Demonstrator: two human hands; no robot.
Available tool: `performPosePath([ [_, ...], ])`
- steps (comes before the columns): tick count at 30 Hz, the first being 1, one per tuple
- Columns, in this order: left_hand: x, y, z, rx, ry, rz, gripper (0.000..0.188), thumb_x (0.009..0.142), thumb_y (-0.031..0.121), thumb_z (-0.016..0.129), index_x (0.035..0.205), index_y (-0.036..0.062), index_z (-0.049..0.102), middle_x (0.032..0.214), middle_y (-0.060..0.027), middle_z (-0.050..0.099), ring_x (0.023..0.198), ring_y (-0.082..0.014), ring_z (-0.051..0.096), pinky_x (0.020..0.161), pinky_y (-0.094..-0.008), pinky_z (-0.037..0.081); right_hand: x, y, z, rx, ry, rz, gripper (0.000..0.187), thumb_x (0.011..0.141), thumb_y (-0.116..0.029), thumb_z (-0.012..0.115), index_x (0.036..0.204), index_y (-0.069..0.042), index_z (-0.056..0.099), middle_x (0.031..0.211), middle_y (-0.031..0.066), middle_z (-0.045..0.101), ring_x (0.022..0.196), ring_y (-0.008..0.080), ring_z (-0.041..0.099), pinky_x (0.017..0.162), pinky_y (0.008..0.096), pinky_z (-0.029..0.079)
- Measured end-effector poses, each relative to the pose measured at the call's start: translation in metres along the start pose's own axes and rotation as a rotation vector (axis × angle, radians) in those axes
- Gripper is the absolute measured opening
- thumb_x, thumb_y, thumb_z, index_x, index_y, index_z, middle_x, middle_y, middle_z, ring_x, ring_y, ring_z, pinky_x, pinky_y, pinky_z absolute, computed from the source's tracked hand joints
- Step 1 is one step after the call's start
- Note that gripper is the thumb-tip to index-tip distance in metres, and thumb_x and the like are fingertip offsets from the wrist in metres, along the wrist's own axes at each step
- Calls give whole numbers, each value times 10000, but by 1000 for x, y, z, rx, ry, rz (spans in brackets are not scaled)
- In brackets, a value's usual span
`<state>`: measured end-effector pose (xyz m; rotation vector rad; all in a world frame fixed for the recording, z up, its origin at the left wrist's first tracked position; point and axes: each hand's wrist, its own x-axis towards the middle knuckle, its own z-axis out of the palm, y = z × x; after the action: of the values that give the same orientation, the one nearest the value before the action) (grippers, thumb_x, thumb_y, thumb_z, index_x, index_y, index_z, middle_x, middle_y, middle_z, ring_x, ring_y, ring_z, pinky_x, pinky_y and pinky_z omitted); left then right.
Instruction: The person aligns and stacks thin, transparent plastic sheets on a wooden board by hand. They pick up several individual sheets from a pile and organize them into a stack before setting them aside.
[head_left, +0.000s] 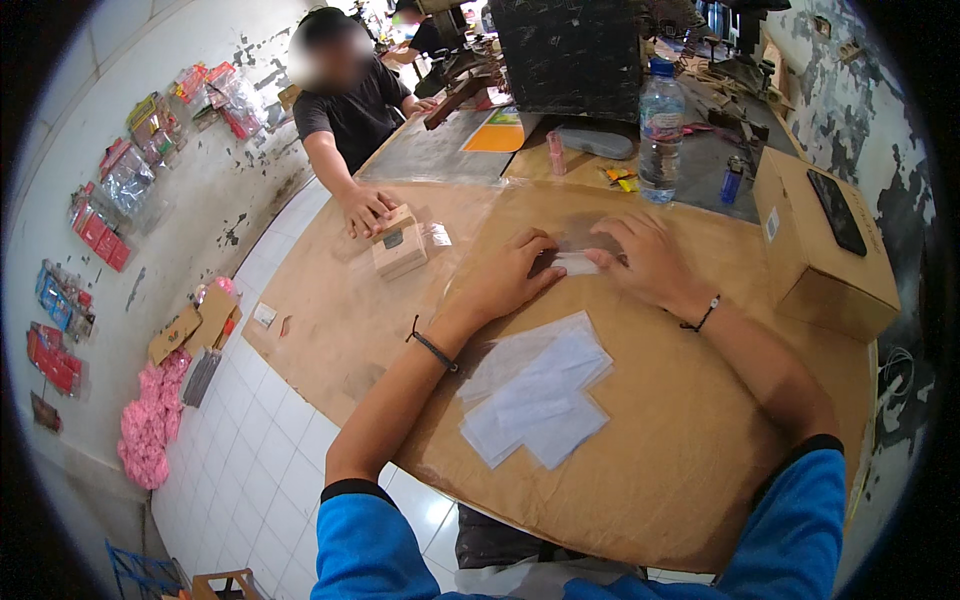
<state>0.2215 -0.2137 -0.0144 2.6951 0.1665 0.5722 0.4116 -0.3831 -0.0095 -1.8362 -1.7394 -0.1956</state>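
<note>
My left hand (pixel 515 272) and my right hand (pixel 652 265) meet over the brown table, fingers curled. Between them lies a small see-through plastic sleeve (pixel 575 264), pinched at its two ends; its far side blurs into the tabletop. Nearer to me, between my forearms, a loose pile of translucent whitish plastic sleeves (pixel 540 390) overlaps at several angles. Across the table to the left, a co-worker's hand (pixel 370 212) rests on a small stack of light-brown boxes (pixel 401 250) with a dark patch on the side.
A water bottle (pixel 661 130), a blue lighter (pixel 732 180) and a pink roll-like item (pixel 556 152) stand beyond my hands. At right is a cardboard box (pixel 825 245) with a dark phone (pixel 836 212) on top. A black machine block (pixel 568 60) rises at the back.
</note>
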Motion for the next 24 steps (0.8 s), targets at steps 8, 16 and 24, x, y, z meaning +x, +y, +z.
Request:
performPosePath([
  [8,-7,-8,-10,121,-7,-37,495,902,398,705,1179,-5,628,1181,-163,612,1101,-331,603,960,-399,486,-5,28,-3,-62,-279,-69,781,875,-621,633,1406,-65,502,1497,183,437,1387,361,405,1156,471,304],
  [16,-17,-26,-5,-2,58,134,570,925,399,678,1308,-7,563,1372,-197,514,1189,-358,575,988,-408,484,3,13,-13,115,-340,-67,873,795,-573,755,1436,-57,464,1506,199,418,1414,368,372,1174,461,310],
  [24,-10,-18,-14,-145,-182,98,644,918,390,701,1364,-27,497,1427,-235,473,1303,-389,496,1091,-415,410,0,23,-6,111,-243,-71,796,816,-529,757,1394,-49,495,1398,198,499,1324,365,455,1123,450,365],
])
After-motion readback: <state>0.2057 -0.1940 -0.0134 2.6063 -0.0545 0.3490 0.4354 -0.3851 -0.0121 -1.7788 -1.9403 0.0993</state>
